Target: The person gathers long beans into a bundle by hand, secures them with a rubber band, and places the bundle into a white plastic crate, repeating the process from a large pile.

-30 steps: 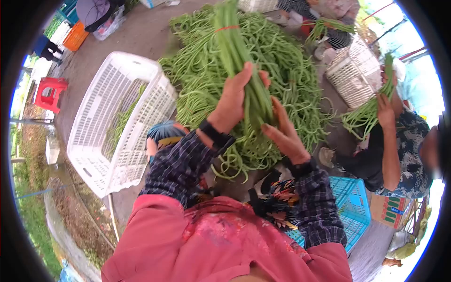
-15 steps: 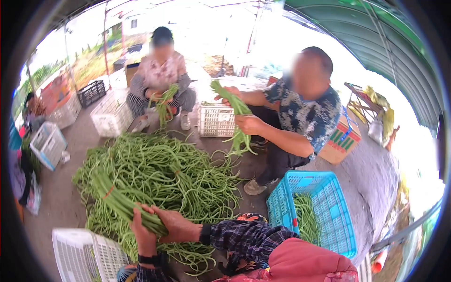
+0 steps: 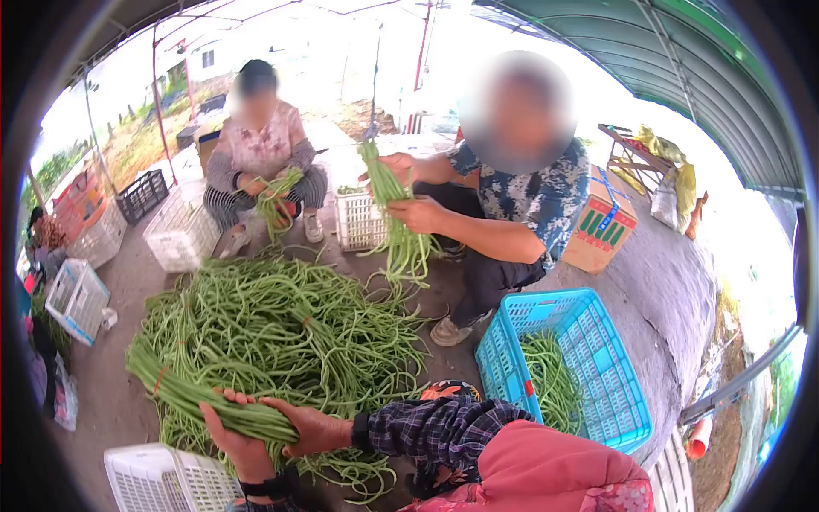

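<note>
A bundle of long green beans [image 3: 189, 396], bound with a red band near its far end, lies across both my hands above the heap. My left hand [image 3: 235, 439] cups it from below at the near end, fingers curled round it. Over the same near end, my right hand [image 3: 309, 427] is closed against the bundle. Beneath and beyond is a large heap of loose long beans [image 3: 256, 333], with another banded bunch [image 3: 317, 328] lying on top.
A blue crate [image 3: 601, 367] with long beans stands at right. A white crate [image 3: 162, 482] sits at lower left. Two people squat across the heap, each holding beans [image 3: 394, 213]; white crates [image 3: 181, 230] and a cardboard box [image 3: 601, 222] stand around them.
The bundle in my hands has tipped from a steep slant to a flatter one, its banded end lower. The person at right holds their beans more upright. My view has shifted slightly.
</note>
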Available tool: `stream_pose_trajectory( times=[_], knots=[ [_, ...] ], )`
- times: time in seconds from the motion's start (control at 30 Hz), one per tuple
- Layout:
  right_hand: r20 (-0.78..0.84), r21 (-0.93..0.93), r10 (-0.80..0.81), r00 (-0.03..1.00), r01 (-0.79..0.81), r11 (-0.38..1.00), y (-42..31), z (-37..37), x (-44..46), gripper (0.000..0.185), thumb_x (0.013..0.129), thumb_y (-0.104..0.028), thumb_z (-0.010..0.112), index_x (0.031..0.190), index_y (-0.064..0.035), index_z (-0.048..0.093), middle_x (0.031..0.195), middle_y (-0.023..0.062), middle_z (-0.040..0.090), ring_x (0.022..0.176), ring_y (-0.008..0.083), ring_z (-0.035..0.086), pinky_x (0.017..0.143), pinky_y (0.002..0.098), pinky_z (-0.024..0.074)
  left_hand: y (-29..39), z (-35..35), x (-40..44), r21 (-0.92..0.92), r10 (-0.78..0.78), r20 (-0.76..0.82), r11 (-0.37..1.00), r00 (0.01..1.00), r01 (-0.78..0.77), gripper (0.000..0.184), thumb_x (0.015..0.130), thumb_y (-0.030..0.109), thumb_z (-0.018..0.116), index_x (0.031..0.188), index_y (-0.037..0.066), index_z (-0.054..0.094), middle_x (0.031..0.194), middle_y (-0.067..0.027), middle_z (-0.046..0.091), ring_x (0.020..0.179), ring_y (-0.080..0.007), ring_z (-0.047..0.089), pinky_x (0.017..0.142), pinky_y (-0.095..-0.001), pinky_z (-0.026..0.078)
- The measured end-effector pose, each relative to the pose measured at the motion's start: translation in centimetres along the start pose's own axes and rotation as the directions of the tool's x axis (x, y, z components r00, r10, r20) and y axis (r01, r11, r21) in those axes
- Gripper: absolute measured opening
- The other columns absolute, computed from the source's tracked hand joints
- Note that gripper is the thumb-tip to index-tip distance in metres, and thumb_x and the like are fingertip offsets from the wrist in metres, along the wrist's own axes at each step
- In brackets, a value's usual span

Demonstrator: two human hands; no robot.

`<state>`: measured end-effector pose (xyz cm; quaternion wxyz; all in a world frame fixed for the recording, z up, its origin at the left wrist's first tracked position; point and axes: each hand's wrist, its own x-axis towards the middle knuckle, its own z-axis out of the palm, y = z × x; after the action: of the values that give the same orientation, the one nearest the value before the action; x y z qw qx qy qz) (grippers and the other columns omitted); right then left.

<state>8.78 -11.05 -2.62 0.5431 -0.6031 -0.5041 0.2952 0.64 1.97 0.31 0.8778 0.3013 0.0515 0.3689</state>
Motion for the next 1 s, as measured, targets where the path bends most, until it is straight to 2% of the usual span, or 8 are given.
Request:
stream_pose_trajectory(
  times=[0.03, 0.23, 0.3, 0.37, 0.4, 0.57, 0.8, 1.0],
  knots=[
    [0.031, 0.066, 0.120, 0.992, -0.122, 0.990, -0.1, 0.5, -0.1, 0.092, 0.063, -0.010, 0.070, 0.139, -0.0068, 0.019, 0.111, 0.0227, 0.055, 0.102, 0.0339, 0.057, 0.085, 0.0375, 0.0453, 0.0, 0.3, -0.1, 0.008, 0.009, -0.027, 1.000, 1.000, -0.009, 0.036, 0.093, 0.041, 0.048, 0.101, 0.006, 0.048, 0.086, -0.0039, 0.052, 0.076, -0.0154, 0.052, 0.074, -0.0325, 0.044],
    [-0.045, 0.023, 0.054, 0.998, -0.053, 0.998, 0.5, 0.6, 0.3, 0.080, 0.064, -0.005, 0.067, 0.133, -0.0067, 0.027, 0.106, 0.0200, 0.057, 0.102, 0.0334, 0.058, 0.084, 0.0373, 0.0456, -0.5, 1.3, -0.5, 0.018, 0.007, -0.054, 1.000, 0.999, -0.007, 0.051, 0.093, 0.043, 0.047, 0.122, 0.002, 0.040, 0.097, -0.0072, 0.054, 0.087, -0.0178, 0.053, 0.083, -0.0321, 0.043],
    [-0.116, 0.041, -0.037, 0.993, 0.042, 0.998, 0.0, 0.4, 0.6, 0.079, 0.064, -0.005, 0.067, 0.132, -0.0058, 0.028, 0.108, 0.0195, 0.057, 0.102, 0.0338, 0.057, 0.086, 0.0369, 0.0454, -0.7, 0.7, -0.9, 0.131, -0.034, 0.070, 0.991, 0.997, 0.025, 0.068, 0.088, 0.047, 0.053, 0.132, 0.000, 0.032, 0.104, -0.0098, 0.054, 0.095, -0.0196, 0.053, 0.088, -0.0319, 0.042],
    [-0.162, 0.034, -0.064, 0.985, 0.070, 0.997, -0.5, 0.1, 1.1, 0.079, 0.065, -0.006, 0.068, 0.133, -0.0048, 0.028, 0.111, 0.0195, 0.056, 0.105, 0.0336, 0.056, 0.086, 0.0363, 0.0452, -1.3, 1.0, -1.1, 0.496, -0.025, 0.242, 0.862, 0.970, -0.101, 0.086, 0.079, 0.053, 0.062, 0.135, 0.000, 0.026, 0.110, -0.0109, 0.053, 0.100, -0.0205, 0.052, 0.091, -0.0318, 0.041],
    [-0.165, 0.060, -0.067, 0.984, 0.078, 0.995, -1.0, -0.2, 1.4, 0.080, 0.065, -0.007, 0.069, 0.134, -0.0043, 0.028, 0.112, 0.0196, 0.056, 0.105, 0.0329, 0.056, 0.086, 0.0362, 0.0452, -1.2, 1.7, -1.3, 0.555, -0.071, 0.177, 0.831, 0.982, -0.040, 0.099, 0.070, 0.057, 0.068, 0.137, -0.001, 0.025, 0.114, -0.0116, 0.052, 0.103, -0.0196, 0.051, 0.091, -0.0318, 0.041],
    [-0.222, -0.033, -0.161, 0.962, 0.157, 0.987, -2.1, -0.8, 1.6, 0.080, 0.066, -0.012, 0.070, 0.133, -0.0034, 0.028, 0.109, 0.0201, 0.057, 0.104, 0.0355, 0.056, 0.086, 0.0377, 0.0459, -1.4, 1.7, -1.2, 0.573, -0.099, 0.139, 0.820, 0.985, 0.002, 0.103, 0.058, 0.050, 0.082, 0.132, -0.002, 0.032, 0.118, -0.0111, 0.052, 0.103, -0.0176, 0.052, 0.089, -0.0303, 0.042],
    [-0.135, -0.075, -0.116, 0.984, 0.107, 0.991, -1.2, -0.4, 1.2, 0.079, 0.067, -0.011, 0.069, 0.134, -0.0052, 0.029, 0.116, 0.0211, 0.053, 0.107, 0.0366, 0.054, 0.087, 0.0388, 0.0456, -1.1, 2.4, -1.7, 0.571, 0.004, 0.190, 0.813, 0.982, -0.114, 0.087, 0.061, 0.035, 0.084, 0.126, -0.002, 0.040, 0.113, -0.0110, 0.055, 0.103, -0.0205, 0.052, 0.093, -0.0348, 0.041],
    [-0.191, -0.086, -0.208, 0.959, 0.194, 0.977, -2.6, -0.2, 1.2, 0.077, 0.066, -0.011, 0.070, 0.132, -0.0058, 0.031, 0.112, 0.0203, 0.055, 0.106, 0.0376, 0.053, 0.086, 0.0404, 0.0455, -1.4, 1.8, -1.8, 0.629, 0.083, 0.201, 0.753, 0.976, -0.193, 0.034, 0.076, 0.004, 0.063, 0.108, 0.000, 0.052, 0.101, -0.0063, 0.056, 0.097, -0.0208, 0.054, 0.095, -0.0366, 0.038]
  ],
)
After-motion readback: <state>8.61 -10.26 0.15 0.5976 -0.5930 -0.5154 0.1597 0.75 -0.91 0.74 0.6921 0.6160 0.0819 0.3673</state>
